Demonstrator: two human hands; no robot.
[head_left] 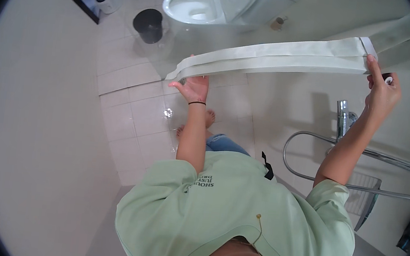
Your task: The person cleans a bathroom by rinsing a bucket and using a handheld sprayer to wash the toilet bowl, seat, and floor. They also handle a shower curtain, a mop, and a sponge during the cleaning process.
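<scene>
A long white folded strip point(274, 53), which looks like fabric or plastic sheeting, stretches across in front of me. At its right end my right hand point(383, 90) is closed, thumb on top, beside a pale end band point(368, 46). A small dark round piece with a white centre point(387, 78) shows at the same hand. Under the strip's left end lies my left hand point(193, 88), palm up, thumb stretched out to the left. Its fingers pass behind the strip, with one tip showing above. Whether they press on it is hidden.
A toilet point(193, 6) with raised lid stands at the far side, near a dark bin point(148, 25). Nearer on the right are a chrome shower mixer point(342, 113), its looping hose point(287, 150) and a wall rack point(361, 196). A glass panel edge point(131, 87) crosses the tiled floor.
</scene>
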